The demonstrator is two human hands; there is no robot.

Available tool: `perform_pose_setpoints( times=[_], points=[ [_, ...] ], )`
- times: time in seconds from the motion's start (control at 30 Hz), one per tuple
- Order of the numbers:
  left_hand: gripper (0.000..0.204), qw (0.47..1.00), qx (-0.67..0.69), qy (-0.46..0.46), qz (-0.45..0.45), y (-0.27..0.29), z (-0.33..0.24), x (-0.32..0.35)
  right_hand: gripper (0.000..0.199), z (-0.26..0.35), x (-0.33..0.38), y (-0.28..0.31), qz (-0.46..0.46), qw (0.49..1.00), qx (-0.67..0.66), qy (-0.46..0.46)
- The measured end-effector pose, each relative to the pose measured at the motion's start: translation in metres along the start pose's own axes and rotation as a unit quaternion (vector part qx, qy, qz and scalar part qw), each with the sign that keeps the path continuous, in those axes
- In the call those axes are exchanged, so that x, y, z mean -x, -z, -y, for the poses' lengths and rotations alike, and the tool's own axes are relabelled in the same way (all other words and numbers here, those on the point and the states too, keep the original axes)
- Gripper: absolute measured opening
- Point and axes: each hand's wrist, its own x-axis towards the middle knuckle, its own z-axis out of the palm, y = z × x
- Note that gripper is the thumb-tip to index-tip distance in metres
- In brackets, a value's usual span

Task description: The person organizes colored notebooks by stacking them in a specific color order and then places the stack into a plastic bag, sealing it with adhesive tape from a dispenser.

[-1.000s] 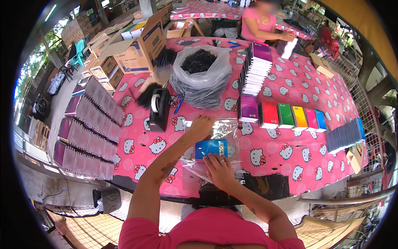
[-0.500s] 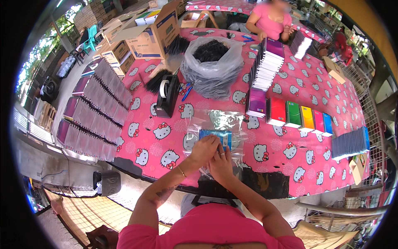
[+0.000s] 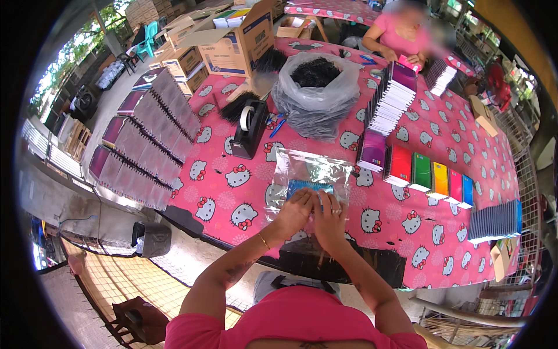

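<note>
Pressing down together, the left hand (image 3: pixel 295 210) and right hand (image 3: pixel 329 216) had closed in over the clear bag (image 3: pixel 311 174), whose blue notebook (image 3: pixel 308 187) had slid deeper, so sealing seemed near. Leftward lay stacked purple booklets (image 3: pixel 145 134); beyond, cardboard boxes (image 3: pixel 232 43); rightward, coloured notebooks (image 3: pixel 430 177).

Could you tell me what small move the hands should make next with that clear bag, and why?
Probably press the near end of the clear plastic bag flat. Both the left hand and right hand rest on that end, and the blue item lies inside the bag just beyond the fingers, on the pink tablecloth.
</note>
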Motion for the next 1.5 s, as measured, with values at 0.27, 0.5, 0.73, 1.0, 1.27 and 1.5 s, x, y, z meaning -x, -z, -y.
perform_pose_setpoints(
  times=[0.27, 0.5, 0.73, 1.0, 1.27, 1.5],
  points=[
    [0.036, 0.986, -0.166, -0.004, -0.012, 0.043, 0.109, 0.047, 0.048, -0.023, 0.007, -0.011, 0.013, 0.997, 0.048, 0.061],
    [0.019, 0.907, 0.057, 0.353, -0.225, 0.086, 0.231, 0.012, 0.045, -0.021, 0.004, -0.006, 0.017, 0.997, 0.011, 0.076],
    [0.018, 0.716, 0.547, 0.397, -0.173, 0.074, 0.238, -0.007, 0.043, -0.025, 0.008, -0.002, 0.023, 0.999, 0.013, 0.045],
    [0.025, 0.862, -0.097, 0.491, -0.08, 0.087, 0.236, 0.027, 0.042, -0.019, 0.008, 0.002, 0.012, 0.998, -0.013, 0.061],
    [0.028, 0.889, 0.267, 0.371, 0.003, 0.048, 0.002, -0.054, 0.036, -0.028, 0.005, -0.006, -0.019, 0.997, 0.004, 0.071],
    [0.042, 0.904, -0.023, 0.396, 0.161, 0.009, -0.012, -0.036, 0.033, -0.033, 0.009, -0.003, -0.027, 0.997, -0.04, 0.065]
  ],
)
